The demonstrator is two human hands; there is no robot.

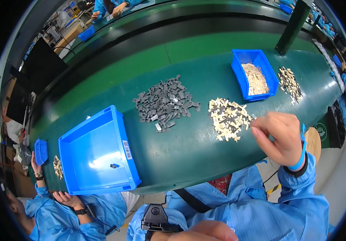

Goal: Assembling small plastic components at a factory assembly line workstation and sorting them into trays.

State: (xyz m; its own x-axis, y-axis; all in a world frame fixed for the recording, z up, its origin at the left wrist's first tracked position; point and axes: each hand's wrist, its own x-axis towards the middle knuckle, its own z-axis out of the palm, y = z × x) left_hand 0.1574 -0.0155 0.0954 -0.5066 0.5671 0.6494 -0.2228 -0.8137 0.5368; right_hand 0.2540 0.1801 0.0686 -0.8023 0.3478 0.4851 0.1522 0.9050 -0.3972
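My right hand (279,136) is over the green table, beside a mixed pile of small cream and black pieces (229,119). Its thumb and forefinger are closed in a pinch near the pile's right edge; what they hold is too small to make out. Close to my body at the lower edge, my left hand (209,231) shows only in part, its fingers curled, and its grip is mostly hidden. A heap of small dark grey plastic parts (165,102) lies left of the mixed pile. One small dark part (114,166) rests inside a large blue tray (132,170).
Behind the mixed pile stands a blue bin (271,82) of cream pieces, with another mixed pile (289,84) to its right. A dark green post (295,28) rises at the back right. At left, a co-worker's hands (66,199) are near a small blue bin (41,152).
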